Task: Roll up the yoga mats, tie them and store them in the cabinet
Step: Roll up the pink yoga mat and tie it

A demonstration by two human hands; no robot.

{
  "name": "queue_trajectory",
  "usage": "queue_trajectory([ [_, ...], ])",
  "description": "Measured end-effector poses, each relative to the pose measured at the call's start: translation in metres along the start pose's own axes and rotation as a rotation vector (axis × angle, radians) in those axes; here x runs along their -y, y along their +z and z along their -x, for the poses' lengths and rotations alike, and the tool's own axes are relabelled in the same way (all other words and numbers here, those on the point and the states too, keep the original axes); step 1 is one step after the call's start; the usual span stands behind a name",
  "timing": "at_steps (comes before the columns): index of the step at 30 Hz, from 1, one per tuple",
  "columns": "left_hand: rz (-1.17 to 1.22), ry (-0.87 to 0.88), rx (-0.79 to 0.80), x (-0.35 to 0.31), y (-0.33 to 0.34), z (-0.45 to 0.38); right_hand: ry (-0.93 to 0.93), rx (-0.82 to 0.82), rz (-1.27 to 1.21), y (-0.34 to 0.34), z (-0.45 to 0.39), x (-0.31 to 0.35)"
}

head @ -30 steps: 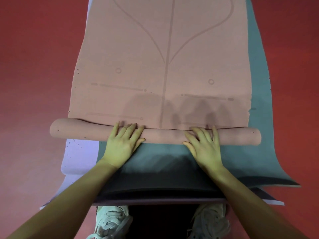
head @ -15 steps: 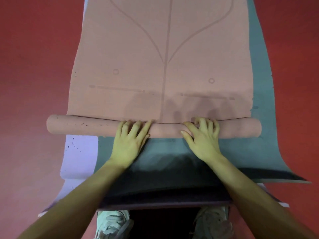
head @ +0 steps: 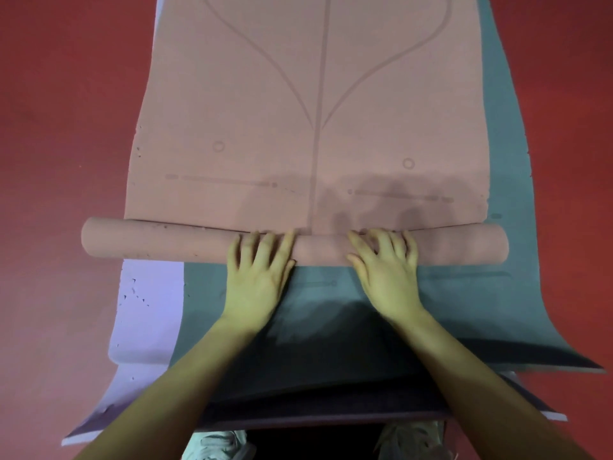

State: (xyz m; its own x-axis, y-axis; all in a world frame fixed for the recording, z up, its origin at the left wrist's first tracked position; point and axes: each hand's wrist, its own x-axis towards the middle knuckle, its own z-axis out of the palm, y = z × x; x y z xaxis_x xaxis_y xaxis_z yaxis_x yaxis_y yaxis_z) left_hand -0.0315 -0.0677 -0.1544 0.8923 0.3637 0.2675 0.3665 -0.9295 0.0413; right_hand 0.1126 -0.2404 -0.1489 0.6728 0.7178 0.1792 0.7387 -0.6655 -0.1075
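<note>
We press both hands on the rolled part of the pink mat, our left hand and right hand side by side near its middle. Our fingers lie straight and spread over the roll, flat on it and gripping nothing. Beyond our fingertips the mat's unrolled part stretches away flat, with curved lines printed on it. Under our palms lies a teal mat, and a lilac mat shows left of our left fingers. All rest on the red floor. Our shoes show below.
</note>
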Motion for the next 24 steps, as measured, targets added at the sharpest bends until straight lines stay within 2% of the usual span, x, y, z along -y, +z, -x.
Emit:
queue_trajectory([
  [5,0.003,0.0,0.173,0.003,-0.004,-0.023,0.093,0.038,0.033,-0.001,-0.025,0.009],
  [10,0.021,0.01,0.295,0.012,0.002,-0.052,-0.088,0.067,0.055,-0.006,-0.013,0.01],
  [17,0.048,-0.018,0.215,0.002,-0.012,-0.034,-0.02,0.201,0.037,0.001,-0.044,0.009],
  [21,0.038,-0.048,0.248,0.004,-0.005,-0.043,-0.003,0.087,0.015,-0.002,-0.043,0.015],
  [24,0.077,-0.058,0.251,0.009,-0.002,-0.064,-0.104,0.028,0.031,-0.005,-0.034,0.013],
])
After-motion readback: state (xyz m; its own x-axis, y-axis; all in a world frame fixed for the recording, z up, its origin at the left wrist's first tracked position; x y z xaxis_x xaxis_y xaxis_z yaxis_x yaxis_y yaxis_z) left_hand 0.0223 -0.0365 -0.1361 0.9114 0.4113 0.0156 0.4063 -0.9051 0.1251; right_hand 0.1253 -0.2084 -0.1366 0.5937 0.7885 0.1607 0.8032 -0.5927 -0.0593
